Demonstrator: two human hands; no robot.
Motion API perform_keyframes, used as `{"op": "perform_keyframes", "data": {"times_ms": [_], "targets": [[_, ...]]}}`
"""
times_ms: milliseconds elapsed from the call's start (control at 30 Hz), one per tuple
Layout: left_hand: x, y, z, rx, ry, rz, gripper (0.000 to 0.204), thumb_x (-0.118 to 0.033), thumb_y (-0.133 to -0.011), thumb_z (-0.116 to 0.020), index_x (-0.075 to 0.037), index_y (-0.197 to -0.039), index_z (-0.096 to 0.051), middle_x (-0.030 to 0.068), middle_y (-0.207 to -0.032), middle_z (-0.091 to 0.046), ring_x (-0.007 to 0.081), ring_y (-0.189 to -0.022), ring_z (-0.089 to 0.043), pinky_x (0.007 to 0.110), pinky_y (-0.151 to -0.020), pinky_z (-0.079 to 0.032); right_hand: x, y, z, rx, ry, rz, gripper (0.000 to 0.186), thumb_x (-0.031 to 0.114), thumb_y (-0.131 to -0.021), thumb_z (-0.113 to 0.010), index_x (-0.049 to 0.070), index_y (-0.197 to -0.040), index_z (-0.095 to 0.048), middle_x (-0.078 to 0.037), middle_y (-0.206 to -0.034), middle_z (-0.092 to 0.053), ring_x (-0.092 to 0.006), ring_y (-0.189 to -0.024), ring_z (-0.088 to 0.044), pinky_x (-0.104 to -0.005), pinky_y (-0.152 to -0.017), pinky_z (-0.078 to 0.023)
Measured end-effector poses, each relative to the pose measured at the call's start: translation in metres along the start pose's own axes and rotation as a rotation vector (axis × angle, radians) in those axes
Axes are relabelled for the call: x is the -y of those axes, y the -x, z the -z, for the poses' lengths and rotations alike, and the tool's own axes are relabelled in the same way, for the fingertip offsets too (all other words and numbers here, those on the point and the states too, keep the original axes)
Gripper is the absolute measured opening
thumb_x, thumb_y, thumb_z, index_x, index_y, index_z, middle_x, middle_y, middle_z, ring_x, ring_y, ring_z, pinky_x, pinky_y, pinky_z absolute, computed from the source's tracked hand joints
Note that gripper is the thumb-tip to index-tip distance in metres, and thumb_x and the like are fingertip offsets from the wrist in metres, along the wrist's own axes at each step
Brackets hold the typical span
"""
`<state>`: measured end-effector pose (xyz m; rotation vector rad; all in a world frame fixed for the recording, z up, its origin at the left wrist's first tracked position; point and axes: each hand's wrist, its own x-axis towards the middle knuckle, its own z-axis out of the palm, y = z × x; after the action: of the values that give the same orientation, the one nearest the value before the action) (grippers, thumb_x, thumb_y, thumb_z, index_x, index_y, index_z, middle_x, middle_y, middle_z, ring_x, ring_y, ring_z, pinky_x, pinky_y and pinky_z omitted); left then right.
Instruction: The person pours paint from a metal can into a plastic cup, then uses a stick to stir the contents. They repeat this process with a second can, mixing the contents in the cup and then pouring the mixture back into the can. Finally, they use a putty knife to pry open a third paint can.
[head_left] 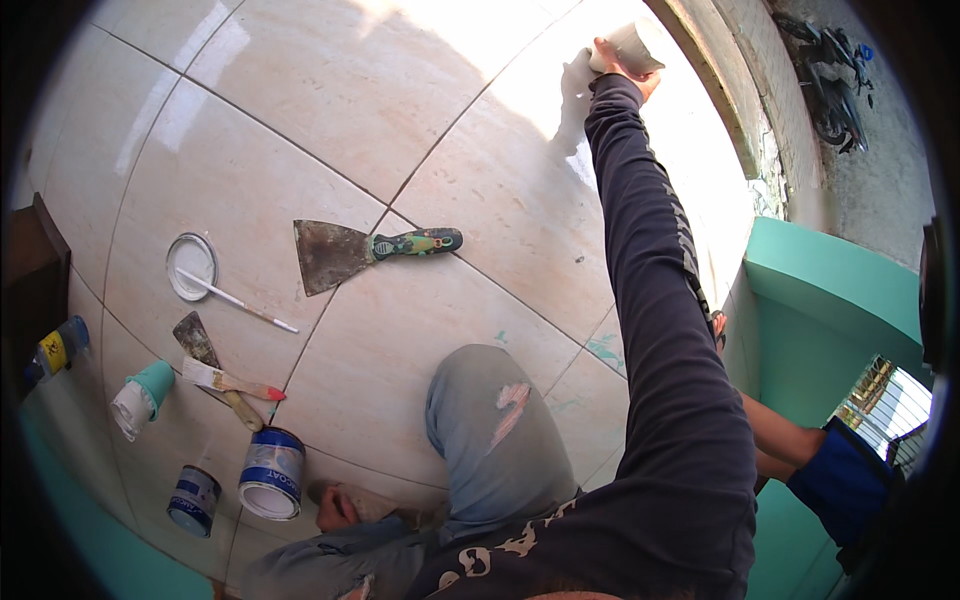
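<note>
My right arm, in a dark long sleeve, stretches far forward to the sunlit floor beside the door sill. My right hand (pixel 634 80) is closed around a pale, curved, cup-like thing (pixel 634 46), whose exact kind I cannot make out. My left hand is out of view. Between my bent knee and the reaching arm's far end, a wide putty knife (pixel 335 257) with a green-and-black handle lies flat on the tiles. To its left, a white stick (pixel 235 299) rests across a round can lid (pixel 192 262).
At the lower left, a paintbrush (pixel 225 380) lies across a smaller scraper (pixel 196 338), near two blue-labelled paint cans (pixel 272 470), a teal cup (pixel 153 380) and a bottle (pixel 58 348). Another person's legs (pixel 785 440) are at right. A motorcycle (pixel 832 85) stands beyond the sill (pixel 725 85).
</note>
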<state>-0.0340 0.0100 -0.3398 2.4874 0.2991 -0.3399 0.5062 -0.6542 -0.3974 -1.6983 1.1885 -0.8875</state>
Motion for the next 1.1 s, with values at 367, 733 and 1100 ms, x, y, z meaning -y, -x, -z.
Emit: {"op": "perform_keyframes", "data": {"times_ms": [367, 733, 1100], "targets": [[0.002, -0.002, 0.003, 0.025, -0.03, -0.087, 0.02, -0.012, -0.085, -0.063, -0.002, -0.102, -0.061, 0.0164, -0.081, -0.065, 0.0348, -0.07, -0.065, 0.04, -0.066, -0.052, -0.011, 0.08, 0.064, 0.388, -0.643, -0.224, 0.07, -0.001, -0.074, -0.073, -0.004, -0.135, -0.039, -0.017, -0.13, -0.05, -0.03, -0.119, -0.053, -0.0391, -0.107, -0.04], [0.024, -0.004, 0.0, -0.144, 0.071, -0.192, 0.013, -0.016, -0.083, -0.067, -0.011, -0.092, -0.06, 0.0066, -0.07, -0.064, 0.0246, -0.056, -0.063, 0.034, -0.052, -0.05, 0.059, 0.377, 0.187, 1.364, -0.486, -0.688, 0.047, 0.043, -0.101, -0.045, -0.001, -0.105, -0.059, -0.014, -0.082, -0.067, -0.0305, -0.089, -0.065, -0.0417, -0.084, -0.051], [0.034, 0.002, -0.019, -0.236, 0.292, -0.17, 0.029, -0.027, -0.079, -0.073, -0.011, -0.1, -0.061, 0.0052, -0.074, -0.064, 0.0234, -0.064, -0.065, 0.035, -0.057, -0.052, 0.02, 0.573, 0.229, 1.817, 0.139, 0.563, 0.106, 0.027, -0.061, -0.092, 0.007, -0.146, -0.032, -0.017, -0.14, -0.047, -0.0288, -0.131, -0.044, -0.0445, -0.103, -0.044]]}}
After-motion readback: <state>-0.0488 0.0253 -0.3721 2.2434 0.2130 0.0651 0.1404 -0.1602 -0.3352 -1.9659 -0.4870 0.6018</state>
